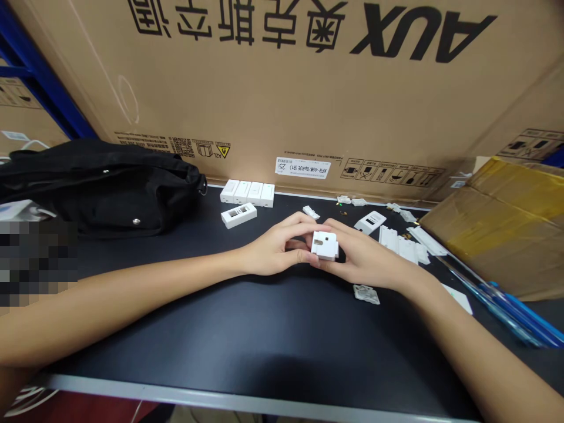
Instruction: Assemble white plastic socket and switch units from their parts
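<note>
Near the middle of the dark table, both my hands are closed around one small white plastic housing (325, 245) with a slot and a square hole in its face. My left hand (282, 247) grips it from the left, thumb at its lower edge. From the right, my right hand (359, 252) wraps it, fingers behind and thumb beneath. The far side of the housing is hidden by my fingers. Below my right hand lies a flat grey-white part with a moulded pattern (366, 294). Behind the hands are a small white strip (311, 212) and a white frame with openings (371, 222).
A row of white modules (247, 192) and a slotted white frame (238, 215) stand at the back. White plates (403, 247), blue-handled screwdrivers (520, 314) and a taped carton (497, 229) are on the right. A black bag (101, 188) lies left, before a large cardboard box (282, 100).
</note>
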Demonstrator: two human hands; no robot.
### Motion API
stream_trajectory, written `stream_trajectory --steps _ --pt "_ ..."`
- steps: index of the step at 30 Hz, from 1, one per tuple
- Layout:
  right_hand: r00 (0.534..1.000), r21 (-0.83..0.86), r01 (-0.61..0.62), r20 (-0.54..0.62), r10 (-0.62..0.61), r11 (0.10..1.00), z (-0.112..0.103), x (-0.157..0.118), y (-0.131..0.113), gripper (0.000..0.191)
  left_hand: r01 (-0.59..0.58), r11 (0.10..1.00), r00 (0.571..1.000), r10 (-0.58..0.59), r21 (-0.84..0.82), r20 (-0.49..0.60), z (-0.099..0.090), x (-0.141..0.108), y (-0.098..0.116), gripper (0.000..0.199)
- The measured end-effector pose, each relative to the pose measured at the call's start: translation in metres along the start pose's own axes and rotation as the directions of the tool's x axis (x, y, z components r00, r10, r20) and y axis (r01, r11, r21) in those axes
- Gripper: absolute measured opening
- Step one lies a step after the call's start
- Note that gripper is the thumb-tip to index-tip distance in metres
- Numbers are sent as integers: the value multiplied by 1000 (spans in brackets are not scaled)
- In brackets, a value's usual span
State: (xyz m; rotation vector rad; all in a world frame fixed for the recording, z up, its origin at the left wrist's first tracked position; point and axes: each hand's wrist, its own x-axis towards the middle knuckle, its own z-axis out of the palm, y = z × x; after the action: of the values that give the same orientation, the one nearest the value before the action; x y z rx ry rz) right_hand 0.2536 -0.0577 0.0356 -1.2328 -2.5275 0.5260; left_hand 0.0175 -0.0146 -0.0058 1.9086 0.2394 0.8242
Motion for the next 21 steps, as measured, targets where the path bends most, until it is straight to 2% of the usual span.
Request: stream_trajectory --steps 5,12,17,21 --pt "1000 -11 -17 -7 17 1000 2 0 4 36 -54 998 998 53 41 18 -1 0 -2 47" --pt "1000 98 2 30 -5 995 1 2 -9 34 -18 997 1000 19 76 -13 -1 0 1 48" --pt "1000 109 3 27 -6 994 0 2 -13 34 -1 1000 1000 2 16 -28 0 -1 2 47" --pt "1000 7 6 -19 -6 1000 2 0 -2 36 49 995 998 -51 -89 -24 0 0 -2 49"
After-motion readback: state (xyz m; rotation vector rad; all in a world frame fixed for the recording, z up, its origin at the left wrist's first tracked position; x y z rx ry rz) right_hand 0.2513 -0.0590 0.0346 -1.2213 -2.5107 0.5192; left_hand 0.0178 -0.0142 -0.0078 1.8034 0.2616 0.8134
